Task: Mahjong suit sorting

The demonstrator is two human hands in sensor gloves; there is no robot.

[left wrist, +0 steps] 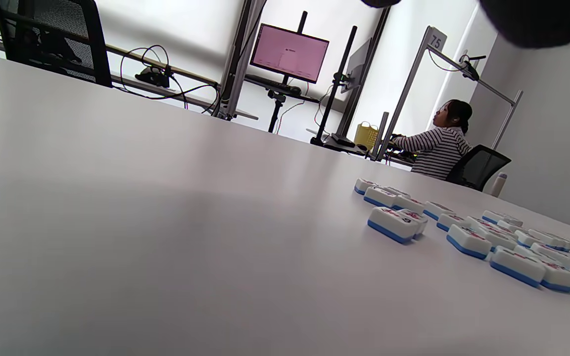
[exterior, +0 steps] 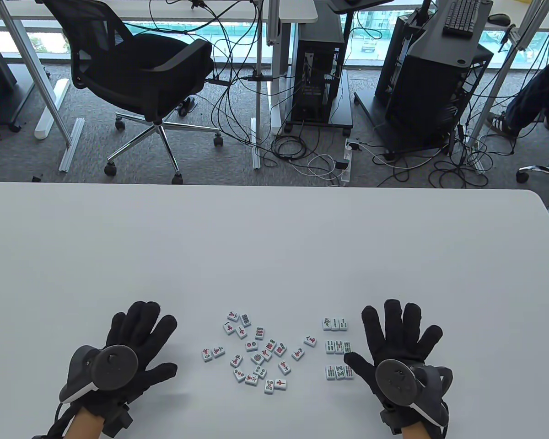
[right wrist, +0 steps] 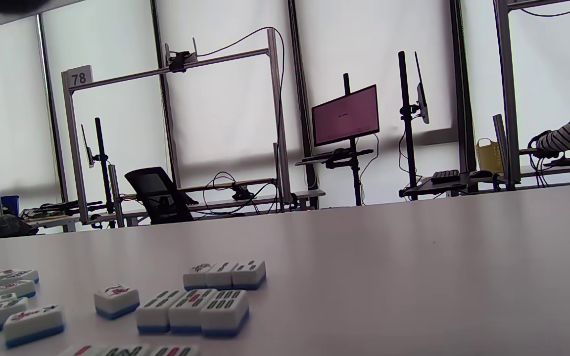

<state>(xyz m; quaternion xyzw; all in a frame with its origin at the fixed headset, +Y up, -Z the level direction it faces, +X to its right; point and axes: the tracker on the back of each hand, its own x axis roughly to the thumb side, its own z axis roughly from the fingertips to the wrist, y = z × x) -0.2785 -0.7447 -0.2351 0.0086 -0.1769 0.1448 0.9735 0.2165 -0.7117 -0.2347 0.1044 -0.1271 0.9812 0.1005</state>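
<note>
Resting flat on the desk (exterior: pixel 274 238), both hands lie open with fingers spread, holding nothing. The unsorted tiles (exterior: pixel 256 352) sit between them, nearer the left hand (exterior: pixel 128 347) on its thumb side. Three short rows of bamboo tiles (exterior: pixel 337 347) run crosswise just beside the right hand (exterior: pixel 393 347), the nearest touching its thumb. Bare desk lies beyond the fingertips, giving room for more rows
</note>
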